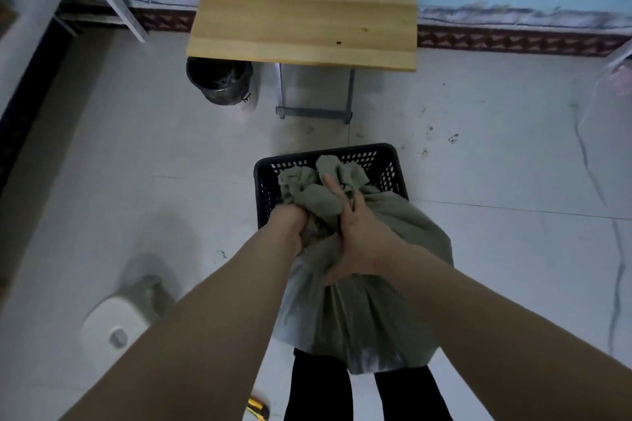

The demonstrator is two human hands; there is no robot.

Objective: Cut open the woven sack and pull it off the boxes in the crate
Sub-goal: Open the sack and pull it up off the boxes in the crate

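A grey-green woven sack (362,304) bulges out of a black plastic crate (393,161) on the floor and hangs over its near side. My left hand (290,225) grips the bunched neck of the sack from the left. My right hand (355,236) holds the same gathered cloth from the right, fingers curled around it. The boxes are hidden inside the sack.
A wooden table (304,0) on a metal frame stands beyond the crate. A black bin (220,80) sits under its left corner. A white object (114,323) lies on the floor at left, a yellow-black tool (258,408) by my legs.
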